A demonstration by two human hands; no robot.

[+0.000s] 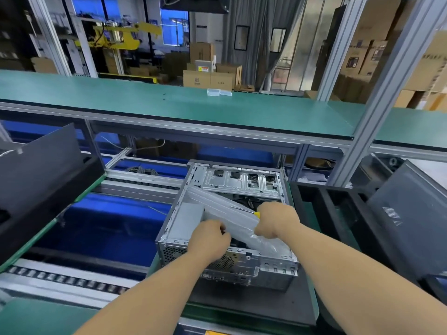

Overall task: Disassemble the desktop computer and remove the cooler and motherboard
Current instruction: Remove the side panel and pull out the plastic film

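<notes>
Lying on its side on a dark mat atop the green surface (312, 281), the desktop computer (227, 228) is sitting open with its side panel off and its rear ports facing the person. A clear plastic sheet (232, 213) is stretching diagonally across the open case, over the interior. The left hand (210, 240) is curling its fingers at the sheet's near edge, seemingly pinching it, though the fingertips are hidden behind the knuckles. The right hand (275, 220) is gripping a yellow-handled screwdriver (246, 211), whose thin shaft is pointing left over the plastic, while also pressing against the sheet's right end. Inside, the metal drive bay (239, 181) is showing at the far end. Dark panels (408, 213) are leaning on either side of the case.
</notes>
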